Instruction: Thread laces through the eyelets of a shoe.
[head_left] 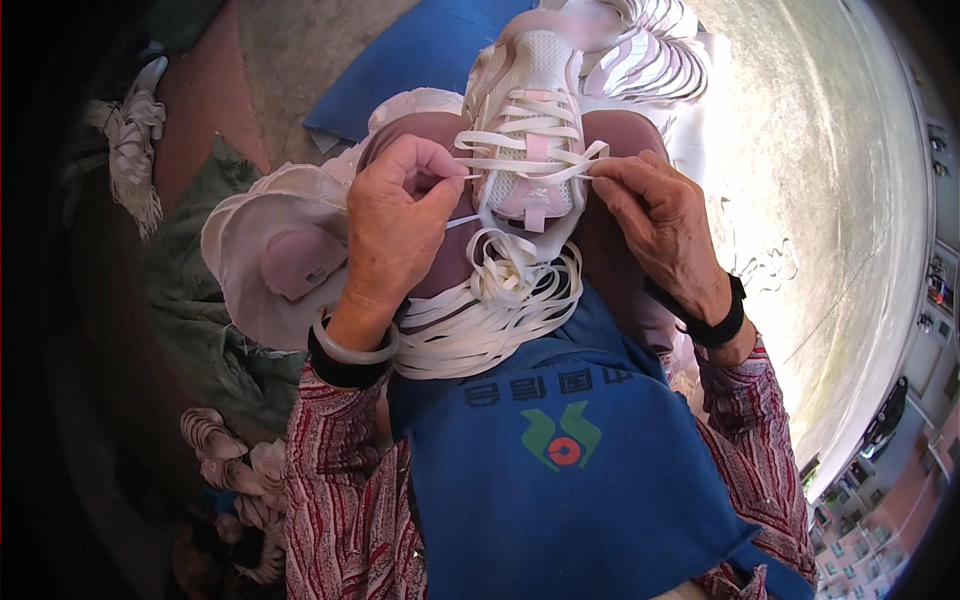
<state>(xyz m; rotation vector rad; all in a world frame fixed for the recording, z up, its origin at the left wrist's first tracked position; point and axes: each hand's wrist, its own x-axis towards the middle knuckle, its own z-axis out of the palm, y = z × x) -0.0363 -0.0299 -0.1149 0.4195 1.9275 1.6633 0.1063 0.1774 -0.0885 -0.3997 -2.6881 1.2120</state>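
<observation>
In the head view, a white and pink shoe (553, 75) is held between two knees covered in mauve trousers (598, 245), its toe pointed away from the body and its tongue (535, 190) turned toward it. A white lace (530, 163) is threaded in rows across the front, and its strands are drawn out to both sides near the top of the tongue.

The lace is gripped by both hands. At the left side of the shoe, a strand is pinched between thumb and forefinger of the left hand (402, 212), the other fingers curled in. At the right side, another strand is pinched by the right hand (658, 218) — thumb and fingertips brought together, just beside a small loop.

Below the shoe, a heap of loose laces (490, 325) is spread over the lap, on the upper part of a blue apron (560, 500). A bangle (357, 354) and a dark band are worn on the left wrist; a black band (718, 318) is worn on the right. Beside the left hand, pale shoe pieces (285, 250) are gathered — beyond the knees, a stack of striped pieces (648, 65) is seen near a blue sheet (390, 65).
</observation>
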